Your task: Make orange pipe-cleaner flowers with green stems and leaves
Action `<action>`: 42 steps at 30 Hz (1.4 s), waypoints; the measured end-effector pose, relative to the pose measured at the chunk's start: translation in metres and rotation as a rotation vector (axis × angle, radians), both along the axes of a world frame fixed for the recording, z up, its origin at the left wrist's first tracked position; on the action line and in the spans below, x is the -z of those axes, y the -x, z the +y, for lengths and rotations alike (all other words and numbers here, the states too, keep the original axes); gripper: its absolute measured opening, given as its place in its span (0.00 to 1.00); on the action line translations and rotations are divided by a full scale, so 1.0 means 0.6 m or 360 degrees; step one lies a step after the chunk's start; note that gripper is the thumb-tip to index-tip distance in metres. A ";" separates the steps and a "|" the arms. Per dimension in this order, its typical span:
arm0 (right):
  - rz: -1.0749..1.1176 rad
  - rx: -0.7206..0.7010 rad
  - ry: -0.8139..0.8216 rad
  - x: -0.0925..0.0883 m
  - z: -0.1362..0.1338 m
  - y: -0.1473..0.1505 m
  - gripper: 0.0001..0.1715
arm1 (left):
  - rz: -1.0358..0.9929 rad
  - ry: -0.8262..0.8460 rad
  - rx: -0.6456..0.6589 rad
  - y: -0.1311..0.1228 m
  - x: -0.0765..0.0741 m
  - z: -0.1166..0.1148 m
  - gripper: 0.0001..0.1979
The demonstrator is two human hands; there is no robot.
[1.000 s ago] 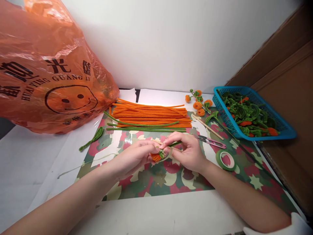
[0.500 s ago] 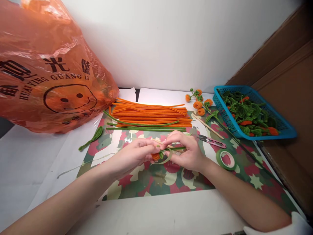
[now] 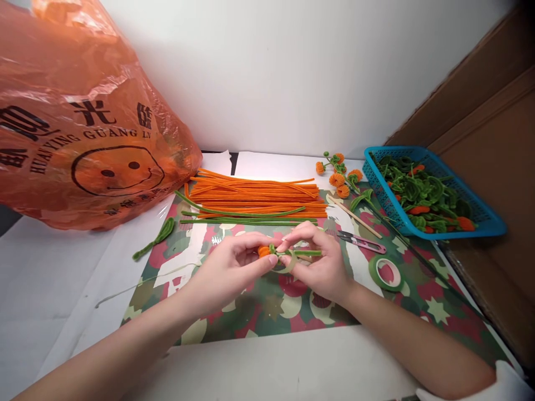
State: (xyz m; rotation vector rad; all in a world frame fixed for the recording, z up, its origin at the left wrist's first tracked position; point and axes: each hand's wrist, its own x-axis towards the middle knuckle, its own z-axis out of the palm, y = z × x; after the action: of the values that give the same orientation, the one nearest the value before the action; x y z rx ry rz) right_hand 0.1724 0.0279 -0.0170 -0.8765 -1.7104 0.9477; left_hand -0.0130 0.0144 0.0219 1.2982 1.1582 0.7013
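Observation:
Between my hands is a small orange pipe-cleaner flower (image 3: 264, 252) with a green top and a green stem (image 3: 308, 253) pointing right. My left hand (image 3: 238, 264) pinches it near the orange head with thumb and fingers. At the stem just beside the head, the fingertips of my right hand (image 3: 320, 259) are closed on a strip of pale green floral tape (image 3: 288, 266), which loops below the stem. Part of a thin wooden stick shows behind my right fingers. What lies inside the left palm is hidden.
Orange pipe cleaners (image 3: 254, 192) and several green ones (image 3: 251, 221) lie behind my hands. To the right are a tape roll (image 3: 387, 273), pink snips (image 3: 361, 243), a wooden stick (image 3: 355, 216), finished flowers (image 3: 337, 179) and a blue basket (image 3: 463, 233). An orange bag (image 3: 112, 111) stands left.
The flower has turned in my left fingers, so its orange head now sits higher with the green top showing. My left thumb has moved right along it. The right hand still pinches the tape.

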 end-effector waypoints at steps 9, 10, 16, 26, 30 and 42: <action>0.0452 0.0062 0.0813 -0.013 -0.013 0.014 0.20 | 0.0390 -0.1258 -0.0045 -0.003 0.020 -0.013 0.13; 0.0505 0.0057 0.0895 -0.014 -0.015 0.015 0.21 | 0.0414 -0.1375 -0.0038 -0.003 0.023 -0.014 0.14; 0.0730 0.0094 0.1351 -0.032 -0.024 0.020 0.26 | 0.0527 -0.1827 -0.0001 0.008 0.041 -0.013 0.17; 0.0789 0.0041 0.1402 -0.026 -0.014 0.021 0.30 | 0.0211 -0.1217 -0.0036 0.013 0.041 -0.001 0.19; 0.0530 0.0041 0.0871 -0.018 -0.012 0.020 0.24 | -0.0013 -0.0159 0.0062 0.008 0.019 0.007 0.18; 0.0419 0.0093 0.0707 -0.021 -0.008 0.015 0.22 | 0.0068 -0.0359 -0.0088 0.004 0.021 0.000 0.15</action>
State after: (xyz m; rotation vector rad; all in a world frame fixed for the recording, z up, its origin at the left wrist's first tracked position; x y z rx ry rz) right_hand 0.1633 0.0234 -0.0041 -1.0264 -1.2630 1.3674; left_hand -0.0152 0.0146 0.0096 1.4802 1.1783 0.8679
